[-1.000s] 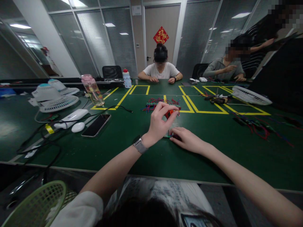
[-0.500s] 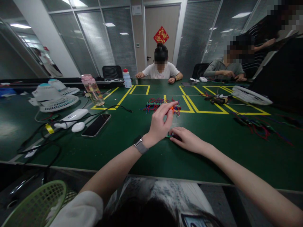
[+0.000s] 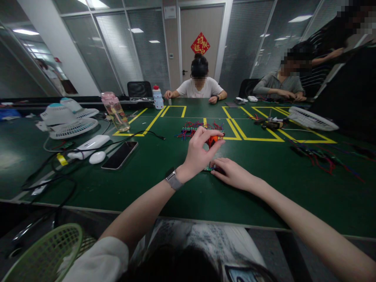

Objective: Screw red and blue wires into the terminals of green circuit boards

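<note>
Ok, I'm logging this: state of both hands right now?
Left hand: closed, holding an orange-handled tool.
Right hand: closed, holding a small green board at its edge.

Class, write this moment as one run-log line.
left hand: holding orange screwdriver | right hand: touching green circuit board | beyond: wired boards

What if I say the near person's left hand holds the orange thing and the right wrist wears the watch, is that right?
Not quite: the watch is on the left wrist, not the right, as the head view shows. The left hand does hold the orange thing.
</note>
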Demonstrator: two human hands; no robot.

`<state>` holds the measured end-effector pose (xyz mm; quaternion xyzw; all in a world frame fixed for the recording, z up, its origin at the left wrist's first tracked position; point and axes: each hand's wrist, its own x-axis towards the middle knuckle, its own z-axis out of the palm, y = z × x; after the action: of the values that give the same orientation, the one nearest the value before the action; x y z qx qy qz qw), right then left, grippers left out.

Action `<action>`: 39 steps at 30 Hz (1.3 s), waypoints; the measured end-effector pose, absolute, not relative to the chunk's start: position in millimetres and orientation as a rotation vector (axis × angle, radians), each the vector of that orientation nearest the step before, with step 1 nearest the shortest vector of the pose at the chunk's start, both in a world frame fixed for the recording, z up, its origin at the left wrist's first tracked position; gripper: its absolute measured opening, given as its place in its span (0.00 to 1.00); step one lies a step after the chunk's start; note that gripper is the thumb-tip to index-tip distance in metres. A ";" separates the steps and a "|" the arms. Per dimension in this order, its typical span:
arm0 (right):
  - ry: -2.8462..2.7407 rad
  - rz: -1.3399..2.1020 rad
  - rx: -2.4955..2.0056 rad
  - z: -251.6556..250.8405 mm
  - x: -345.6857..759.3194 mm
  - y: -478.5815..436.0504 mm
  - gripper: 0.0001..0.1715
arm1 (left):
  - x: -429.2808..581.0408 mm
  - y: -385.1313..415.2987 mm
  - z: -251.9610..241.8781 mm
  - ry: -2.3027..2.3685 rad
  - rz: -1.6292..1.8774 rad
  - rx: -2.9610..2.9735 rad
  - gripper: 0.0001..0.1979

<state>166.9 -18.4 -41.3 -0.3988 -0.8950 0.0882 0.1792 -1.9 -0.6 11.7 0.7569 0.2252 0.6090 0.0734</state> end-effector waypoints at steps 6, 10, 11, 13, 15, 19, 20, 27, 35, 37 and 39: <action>-2.531 0.258 -1.114 -39.9 166.4 -19.3 0.03 | -2.5 -2.6 9.6 0.643 1.805 2.246 0.07; -2.529 0.257 -1.104 -40.3 166.3 -18.9 0.04 | -3.0 -4.4 8.5 0.628 1.779 2.221 0.13; -2.528 0.257 -1.104 -40.4 166.2 -18.8 0.04 | -3.2 -4.5 8.6 0.638 1.784 2.220 0.13; -2.529 0.255 -1.111 -40.4 166.0 -18.9 0.04 | -3.5 -4.4 9.2 0.664 1.804 2.221 0.14; -2.529 0.255 -1.120 -40.0 165.8 -19.3 0.04 | -3.5 -3.9 10.0 0.688 1.838 2.223 0.13; -2.530 0.266 -1.129 -38.9 165.7 -20.3 0.04 | -2.9 -2.6 10.3 0.713 1.877 2.230 0.12; -2.531 0.267 -1.131 -38.9 165.8 -20.3 0.04 | -2.7 -2.3 10.0 0.712 1.871 2.233 0.12; -2.523 0.261 -1.104 -41.7 166.5 -18.6 0.04 | -1.9 -1.9 8.6 0.728 1.860 2.258 0.07; -2.532 0.252 -1.115 -42.4 166.0 -18.8 0.04 | -3.1 -4.9 9.8 0.725 1.886 2.246 0.06; -2.533 0.247 -1.121 -41.8 165.9 -18.9 0.04 | -3.8 -5.6 10.1 0.707 1.861 2.240 0.10; -2.534 0.247 -1.125 -41.2 165.7 -19.0 0.04 | -4.4 -5.7 10.3 0.675 1.846 2.236 0.13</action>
<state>165.7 -19.0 -41.2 -0.3976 -0.8959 0.0873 0.1781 -4.4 -5.7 10.3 0.7486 0.2260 0.6179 0.0821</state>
